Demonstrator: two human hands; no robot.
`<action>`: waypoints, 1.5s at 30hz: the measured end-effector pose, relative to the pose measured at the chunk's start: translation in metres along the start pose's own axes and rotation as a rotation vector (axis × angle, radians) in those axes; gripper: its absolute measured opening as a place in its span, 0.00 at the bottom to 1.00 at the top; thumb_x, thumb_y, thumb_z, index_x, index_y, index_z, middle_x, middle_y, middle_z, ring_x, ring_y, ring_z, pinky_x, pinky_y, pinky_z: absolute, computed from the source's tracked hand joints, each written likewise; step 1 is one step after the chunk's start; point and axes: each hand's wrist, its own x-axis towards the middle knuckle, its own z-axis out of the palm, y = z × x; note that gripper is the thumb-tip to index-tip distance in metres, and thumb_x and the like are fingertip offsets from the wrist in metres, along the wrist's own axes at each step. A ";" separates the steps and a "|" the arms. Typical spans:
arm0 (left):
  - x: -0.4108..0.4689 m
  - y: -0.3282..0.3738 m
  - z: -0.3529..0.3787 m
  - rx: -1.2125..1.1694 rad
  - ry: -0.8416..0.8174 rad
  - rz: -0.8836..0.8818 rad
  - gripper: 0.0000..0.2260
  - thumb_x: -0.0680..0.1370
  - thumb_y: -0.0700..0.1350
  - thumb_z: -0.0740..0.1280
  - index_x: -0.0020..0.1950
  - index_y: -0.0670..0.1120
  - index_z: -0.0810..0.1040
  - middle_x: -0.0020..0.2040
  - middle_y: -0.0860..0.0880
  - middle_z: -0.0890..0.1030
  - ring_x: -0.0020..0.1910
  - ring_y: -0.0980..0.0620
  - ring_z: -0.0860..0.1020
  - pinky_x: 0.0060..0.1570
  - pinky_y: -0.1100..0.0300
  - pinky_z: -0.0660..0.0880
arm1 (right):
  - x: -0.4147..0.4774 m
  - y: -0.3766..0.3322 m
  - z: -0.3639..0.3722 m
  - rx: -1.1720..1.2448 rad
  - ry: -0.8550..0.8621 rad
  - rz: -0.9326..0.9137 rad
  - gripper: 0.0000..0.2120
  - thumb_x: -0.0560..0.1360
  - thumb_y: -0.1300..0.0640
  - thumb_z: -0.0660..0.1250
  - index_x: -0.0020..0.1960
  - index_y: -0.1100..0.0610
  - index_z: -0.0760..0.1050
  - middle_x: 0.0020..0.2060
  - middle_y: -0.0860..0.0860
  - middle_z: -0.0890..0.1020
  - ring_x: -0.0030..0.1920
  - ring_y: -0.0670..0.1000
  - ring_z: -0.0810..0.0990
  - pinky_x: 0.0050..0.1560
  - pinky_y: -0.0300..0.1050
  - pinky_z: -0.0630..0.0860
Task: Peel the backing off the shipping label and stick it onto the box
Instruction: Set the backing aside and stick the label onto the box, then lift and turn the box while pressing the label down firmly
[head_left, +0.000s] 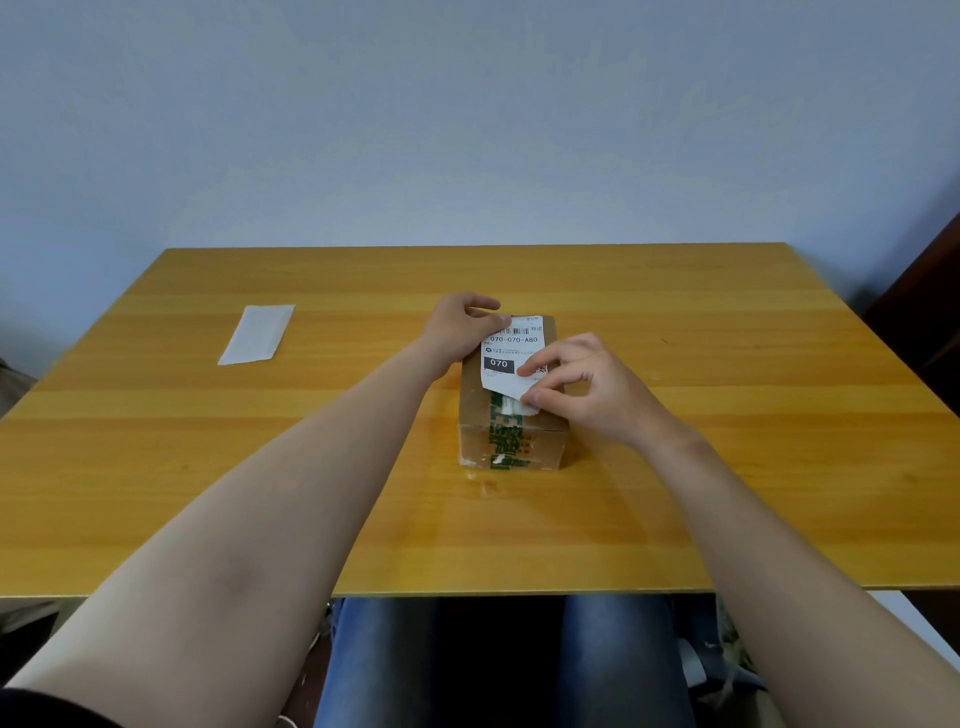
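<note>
A brown cardboard box (511, 447) with green-printed tape stands near the middle of the wooden table. The white shipping label (511, 353), printed with a barcode and "070", lies on the box's top, its near edge slightly lifted. My left hand (462, 325) rests at the box's far left corner, thumb pressing the label's top left corner. My right hand (576, 387) sits over the right side of the box, forefinger pressing on the label and thumb at its near right corner. The peeled white backing strip (257, 334) lies flat on the table at the far left.
The wooden table (727, 467) runs up to a pale blue wall. A dark piece of furniture (930, 322) stands at the right edge. My legs in blue jeans show below the table's near edge.
</note>
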 end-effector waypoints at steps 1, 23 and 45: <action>-0.002 0.000 -0.001 -0.015 0.011 -0.022 0.15 0.81 0.49 0.73 0.66 0.46 0.81 0.53 0.48 0.85 0.45 0.52 0.82 0.38 0.60 0.76 | 0.000 0.000 0.001 0.010 0.007 0.014 0.06 0.77 0.53 0.77 0.42 0.47 0.89 0.53 0.34 0.85 0.65 0.47 0.71 0.65 0.32 0.64; -0.046 0.008 -0.018 0.097 -0.266 -0.330 0.18 0.77 0.59 0.75 0.63 0.53 0.80 0.59 0.52 0.85 0.60 0.50 0.82 0.38 0.48 0.85 | 0.033 -0.012 0.010 0.429 0.089 0.714 0.39 0.75 0.47 0.78 0.82 0.48 0.64 0.67 0.50 0.81 0.63 0.54 0.82 0.58 0.51 0.79; 0.041 0.028 -0.033 -0.196 0.094 0.107 0.41 0.74 0.45 0.80 0.79 0.60 0.61 0.59 0.59 0.76 0.56 0.54 0.82 0.36 0.63 0.82 | 0.154 0.009 -0.018 0.590 0.177 0.427 0.40 0.71 0.62 0.81 0.71 0.34 0.68 0.61 0.51 0.81 0.55 0.52 0.87 0.51 0.51 0.86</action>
